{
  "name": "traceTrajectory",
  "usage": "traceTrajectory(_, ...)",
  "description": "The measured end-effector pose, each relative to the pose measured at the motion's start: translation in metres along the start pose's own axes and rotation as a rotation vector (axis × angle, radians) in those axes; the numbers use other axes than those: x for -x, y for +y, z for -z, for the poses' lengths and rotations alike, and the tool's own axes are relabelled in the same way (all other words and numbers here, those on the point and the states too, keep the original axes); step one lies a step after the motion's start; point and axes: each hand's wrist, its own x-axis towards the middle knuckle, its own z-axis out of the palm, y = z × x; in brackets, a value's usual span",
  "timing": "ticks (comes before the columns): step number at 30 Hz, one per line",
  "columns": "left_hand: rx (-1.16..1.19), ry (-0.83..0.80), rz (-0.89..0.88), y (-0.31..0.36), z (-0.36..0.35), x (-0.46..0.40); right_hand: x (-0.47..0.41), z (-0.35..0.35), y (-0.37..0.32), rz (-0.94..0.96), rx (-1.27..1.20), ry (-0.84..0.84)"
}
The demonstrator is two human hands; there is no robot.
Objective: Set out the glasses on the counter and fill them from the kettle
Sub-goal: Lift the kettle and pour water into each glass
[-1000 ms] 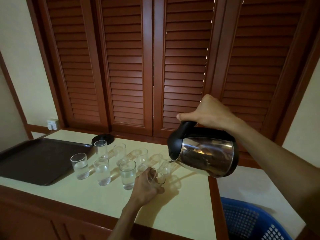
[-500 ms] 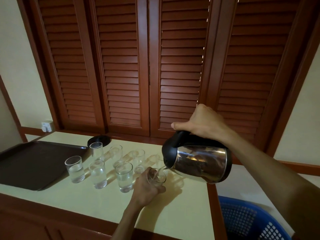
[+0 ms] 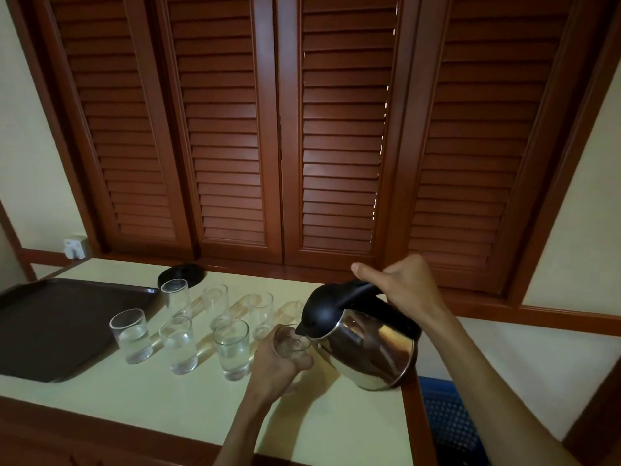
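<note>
Several clear glasses stand in two rows on the cream counter (image 3: 188, 408). The front row glasses (image 3: 232, 349) hold water. My left hand (image 3: 275, 368) grips the rightmost front glass (image 3: 291, 341), which stands on the counter. My right hand (image 3: 408, 290) holds the black handle of a steel kettle (image 3: 369, 348). The kettle is tipped to the left, its black spout right over the rim of the held glass. The back row glasses (image 3: 260, 314) look empty or nearly so.
A dark brown tray (image 3: 53, 324) lies at the counter's left end. The kettle's black round base (image 3: 181, 275) sits behind the glasses by the louvred wooden doors (image 3: 279, 129). A blue plastic basket (image 3: 450, 428) stands on the floor past the counter's right edge.
The kettle has come lower and further left, so its spout now sits directly over the held glass. My left hand keeps its grip on that glass.
</note>
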Motion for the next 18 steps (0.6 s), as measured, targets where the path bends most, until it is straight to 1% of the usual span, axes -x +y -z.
traceTrajectory(5,0.019,0.005,-0.002,-0.01,0.004,-0.003,0.017,-0.011,0.025,-0.15,-0.209,0.12)
traceTrajectory(11,0.044,0.043,0.003,-0.015,0.003,0.0,0.032,-0.017,0.048,-0.318,-0.359,0.174)
traceTrajectory(18,0.059,0.049,-0.032,-0.02,-0.001,0.008,0.048,-0.021,0.059,-0.391,-0.463,0.248)
